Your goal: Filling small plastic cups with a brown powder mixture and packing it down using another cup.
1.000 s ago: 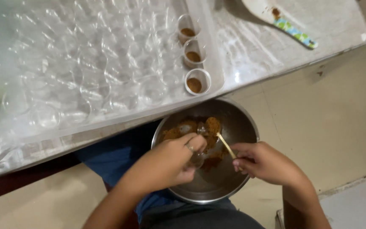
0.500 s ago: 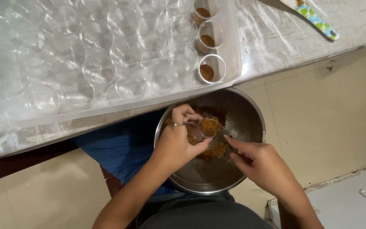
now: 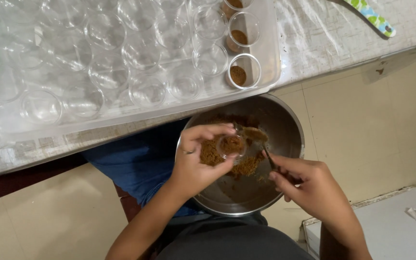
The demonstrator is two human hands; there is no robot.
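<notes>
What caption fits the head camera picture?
Left hand holds a small clear cup over a metal bowl; right hand spoons brown crumbs.

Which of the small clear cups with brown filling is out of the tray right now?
The cup in the left hand, held over the metal bowl. The other filled cups stand in the tray.
</notes>
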